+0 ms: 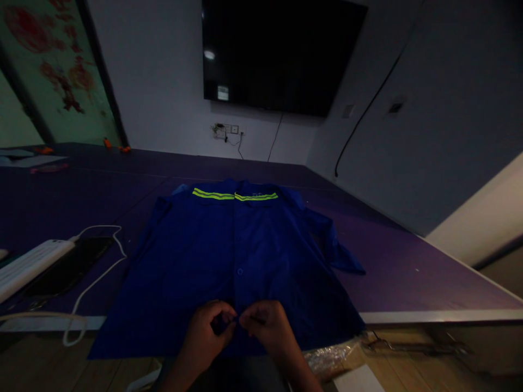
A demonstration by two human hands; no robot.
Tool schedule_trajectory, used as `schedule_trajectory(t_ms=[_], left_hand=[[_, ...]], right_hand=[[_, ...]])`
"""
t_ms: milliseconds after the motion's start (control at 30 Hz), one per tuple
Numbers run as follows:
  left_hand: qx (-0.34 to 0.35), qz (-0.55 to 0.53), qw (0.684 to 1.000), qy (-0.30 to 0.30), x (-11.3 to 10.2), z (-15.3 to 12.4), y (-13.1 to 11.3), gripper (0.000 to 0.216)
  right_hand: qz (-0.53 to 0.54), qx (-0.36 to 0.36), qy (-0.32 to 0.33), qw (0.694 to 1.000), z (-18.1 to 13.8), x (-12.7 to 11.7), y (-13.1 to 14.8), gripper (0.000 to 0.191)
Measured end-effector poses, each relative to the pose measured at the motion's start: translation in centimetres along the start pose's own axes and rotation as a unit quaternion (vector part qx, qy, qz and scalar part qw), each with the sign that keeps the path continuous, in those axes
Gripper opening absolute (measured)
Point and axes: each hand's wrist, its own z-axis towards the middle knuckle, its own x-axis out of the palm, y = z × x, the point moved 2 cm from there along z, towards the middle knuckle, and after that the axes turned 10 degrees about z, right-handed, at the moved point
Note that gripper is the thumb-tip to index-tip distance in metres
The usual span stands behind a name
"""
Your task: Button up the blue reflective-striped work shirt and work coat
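Note:
A blue work jacket (196, 245) lies spread front side up on the purple surface, its collar away from me and its hem over the near edge. Two yellow-green reflective strips (212, 194) cross its chest. A round button (239, 271) shows on the front placket. My left hand (212, 326) pinches the placket low down, thumb and fingertips together. Facing it, my right hand (263, 324) pinches the same front edge from the other side. The fingertips of both hands nearly meet; whatever small part lies between them is hidden.
On the left lie a white power strip (35, 264), a dark phone (77, 261) and a looping white cable (92, 288). The purple platform (392, 261) ends in a white edge. Clear plastic wrap (333, 356) lies below it. A television (281, 54) hangs on the far wall.

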Motion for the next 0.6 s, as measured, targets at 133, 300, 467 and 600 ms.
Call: schedule_trajectory(t_ms=[133,300,467,600], left_hand=[[-0.005,0.006,1.000,0.004,0.0,0.2,-0.1,0.011],[-0.004,-0.012,1.000,-0.010,-0.1,0.1,0.0,0.010],[0.004,-0.049,0.997,-0.058,-3.9,1.8,-1.1,0.016],[-0.006,-0.014,0.985,-0.169,-9.0,8.1,-1.9,0.026]], right_hand=[[0.044,0.018,0.008,0.999,0.4,0.1,0.0,0.026],[0.002,0.035,0.029,0.999,0.1,-0.3,0.0,0.030],[-0.161,-0.072,0.023,0.984,1.6,-4.2,3.9,0.026],[-0.302,-0.147,-0.007,0.942,6.6,-8.8,9.2,0.025]])
